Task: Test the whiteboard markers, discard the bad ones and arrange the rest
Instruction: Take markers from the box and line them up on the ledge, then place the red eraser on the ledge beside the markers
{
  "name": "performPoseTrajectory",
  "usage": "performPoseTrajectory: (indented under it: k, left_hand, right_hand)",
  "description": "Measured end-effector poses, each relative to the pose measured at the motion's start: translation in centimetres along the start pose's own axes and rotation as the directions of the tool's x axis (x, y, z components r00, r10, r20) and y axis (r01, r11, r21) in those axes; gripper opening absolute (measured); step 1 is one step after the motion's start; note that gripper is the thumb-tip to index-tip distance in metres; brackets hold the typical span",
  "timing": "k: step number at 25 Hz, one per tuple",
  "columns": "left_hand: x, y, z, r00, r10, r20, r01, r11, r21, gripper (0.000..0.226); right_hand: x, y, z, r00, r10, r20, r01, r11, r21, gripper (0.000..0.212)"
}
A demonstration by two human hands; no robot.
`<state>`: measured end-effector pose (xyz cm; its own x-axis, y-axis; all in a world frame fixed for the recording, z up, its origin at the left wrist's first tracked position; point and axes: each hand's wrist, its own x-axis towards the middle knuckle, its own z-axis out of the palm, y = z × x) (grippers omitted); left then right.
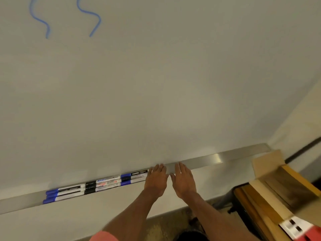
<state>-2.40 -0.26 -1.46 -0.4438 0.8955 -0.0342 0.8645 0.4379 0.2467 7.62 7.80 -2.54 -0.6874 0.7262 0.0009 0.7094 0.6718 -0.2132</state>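
Head view. Whiteboard [173, 75] fills most of the frame; two blue squiggles [95, 29] at upper left. Metal tray [205, 160] runs along its lower edge, rising from lower left toward the right.

Markers [97, 186] lie in the tray at lower left of centre, packed lengthwise in close rows: blue caps at the left end, black caps in the middle, blue caps again towards the right end.

Left hand [156, 180] at lower centre, palm down, fingers straight and close together, holding nothing; its fingertips are at the tray, right at the right end of the marker rows. Contact with the markers cannot be told.

Right hand [184, 181] just beside it, flat, fingers straight and together, tips at a bare stretch of tray, holding nothing.

Open cardboard box [267, 162] at right edge. Pink sleeve [104, 236] at bottom edge.
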Motion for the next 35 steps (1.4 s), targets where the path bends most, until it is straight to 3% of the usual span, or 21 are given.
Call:
performPoseTrajectory:
  k: [3,6,7,14,21,27,35]
  left_hand:
    - [0.5,3.8,0.3,0.997,0.065,0.043,-0.065,0.998,-0.005,0.051]
    - [0.3,7.6,1.1,0.986,0.140,0.092,-0.142,0.990,0.020,0.052]
    - [0.1,8.9,1.4,0.982,0.162,0.100,-0.165,0.986,0.026,0.053]
    - [-2.7,18.8,3.0,0.950,0.260,0.174,-0.275,0.959,0.067,0.056]
    - [-8.1,29.4,6.0,0.946,0.277,0.169,-0.285,0.958,0.025,0.054]
    - [-12.1,38.2,8.4,0.944,0.287,0.166,-0.288,0.957,-0.015,0.054]
    - [-12.3,45.1,10.7,0.922,0.351,0.164,-0.348,0.936,-0.047,0.058]
  right_hand:
    - [-1.9,3.0,-1.5,0.997,0.079,0.010,-0.078,0.996,-0.038,0.093]
    - [-4.2,6.2,-2.7,0.976,0.215,0.009,-0.215,0.975,-0.050,0.061]
    - [-5.1,7.1,-3.2,0.968,0.251,0.019,-0.250,0.967,-0.046,0.060]
    - [-12.2,14.7,-6.1,0.932,0.363,-0.004,-0.363,0.931,-0.026,0.060]
    - [-20.8,23.1,-8.1,0.951,0.300,-0.075,-0.291,0.950,0.115,0.058]
    - [-27.1,29.5,-9.2,0.951,0.293,-0.101,-0.282,0.953,0.116,0.055]
    - [-30.7,36.2,-10.9,0.919,0.392,-0.030,-0.382,0.909,0.168,0.063]
